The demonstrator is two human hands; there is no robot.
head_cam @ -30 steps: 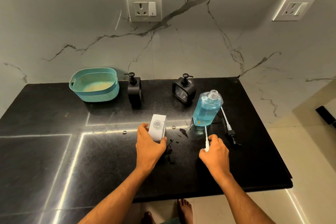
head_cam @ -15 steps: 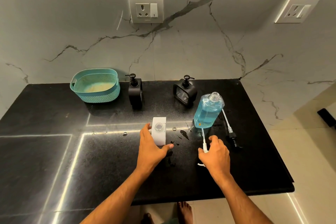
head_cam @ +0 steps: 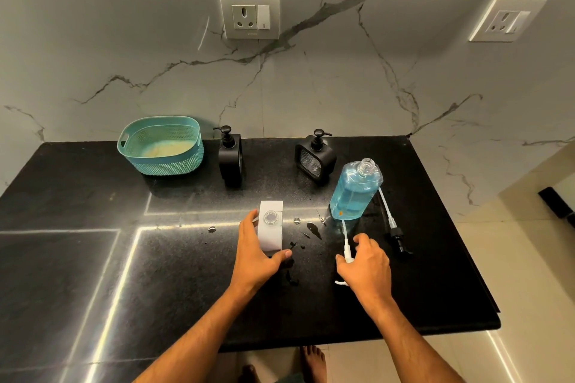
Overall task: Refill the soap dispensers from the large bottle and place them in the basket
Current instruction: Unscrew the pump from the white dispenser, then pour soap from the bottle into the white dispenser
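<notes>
A black stone counter (head_cam: 93, 258) runs under a veined marble wall. The left hand (head_cam: 258, 253) grips the white soap dispenser (head_cam: 270, 225) by its sides, fingers and thumb wrapped round it, its neck open and facing up. The right hand (head_cam: 365, 264) curls over the white pump (head_cam: 347, 247) lying just in front of the large bottle (head_cam: 354, 193); it seems to be pinching the collar.

To do this well, I'd lift the pump by its collar, keep the tube hanging straight, steady the dispenser, and feed the tube into the neck before twisting (drips already dot the counter).

The large bottle stands uncapped, mostly full of blue soap, its own black pump (head_cam: 395, 232) lying beside it. The teal basket (head_cam: 161, 146) holds no dispensers yet. Two black dispensers (head_cam: 230, 158) (head_cam: 315, 158) stand capped; their fill is unclear.
</notes>
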